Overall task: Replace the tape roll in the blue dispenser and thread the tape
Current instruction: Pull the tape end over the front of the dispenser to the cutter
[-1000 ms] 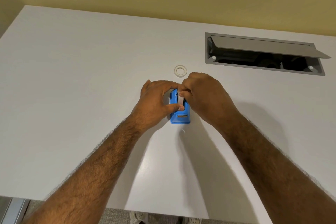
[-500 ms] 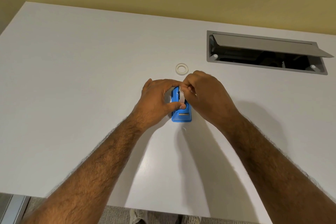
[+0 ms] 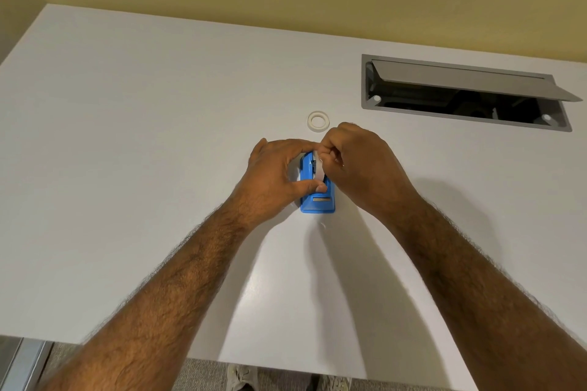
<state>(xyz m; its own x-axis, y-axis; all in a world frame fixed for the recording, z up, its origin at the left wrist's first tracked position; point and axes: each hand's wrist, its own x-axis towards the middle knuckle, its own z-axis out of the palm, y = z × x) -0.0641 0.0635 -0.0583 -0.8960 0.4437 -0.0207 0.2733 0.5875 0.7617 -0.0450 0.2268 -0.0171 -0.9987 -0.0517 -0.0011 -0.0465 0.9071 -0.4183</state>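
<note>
The blue dispenser sits on the white table at mid-frame, its cutter end toward me. My left hand grips it from the left, thumb pressed on its top. My right hand pinches the tape roll, a whitish translucent ring standing on edge in the dispenser's cradle. Fingers hide most of the roll and the far end of the dispenser. A second small, empty-looking tape ring lies flat on the table just beyond my hands.
An open metal cable hatch with its lid tilted up is sunk into the table at the far right. A yellow wall runs behind the table. The table's near edge is close to me, with carpet and my shoes below.
My right-hand fingers have shifted slightly on the roll, lifting a little off the dispenser. The dispenser and my left hand have stayed in place.
</note>
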